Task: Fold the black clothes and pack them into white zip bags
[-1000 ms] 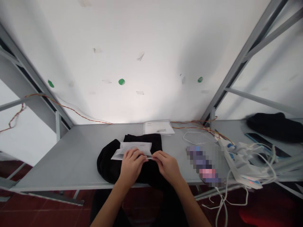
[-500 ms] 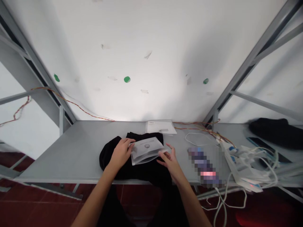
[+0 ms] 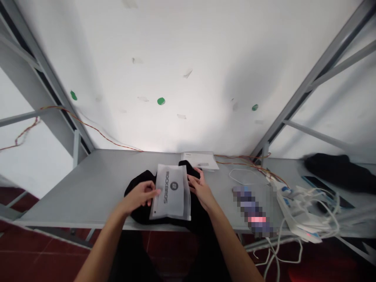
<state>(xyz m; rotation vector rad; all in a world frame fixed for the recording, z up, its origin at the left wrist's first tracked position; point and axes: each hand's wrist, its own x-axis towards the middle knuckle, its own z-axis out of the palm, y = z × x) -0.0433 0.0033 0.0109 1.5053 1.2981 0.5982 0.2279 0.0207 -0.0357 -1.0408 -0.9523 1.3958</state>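
A frosted plastic zip bag (image 3: 179, 205) with a round logo and the letters ROCKBROS lies turned sideways over a folded black cloth item (image 3: 138, 178) near the shelf's front edge. My left hand (image 3: 141, 196) has its fingers curled at the bag's left edge, with the thumb over its face. On the opposite side, my right hand (image 3: 201, 190) grips the bag's upper right edge between thumb and fingers. Whether anything is inside the bag I cannot make out.
Behind the black cloth, a second white packet (image 3: 199, 159) lies against the wall. To the right are a blurred-out phone-like object (image 3: 252, 211), a power strip (image 3: 296, 217) with tangled white cables, a dark phone (image 3: 320, 188) and a black cloth bundle (image 3: 337, 172).
The zip bag has turned from lying crosswise, its opening gaping toward me, to its long side pointing away, printed face up. Both hands have shifted along its edges.
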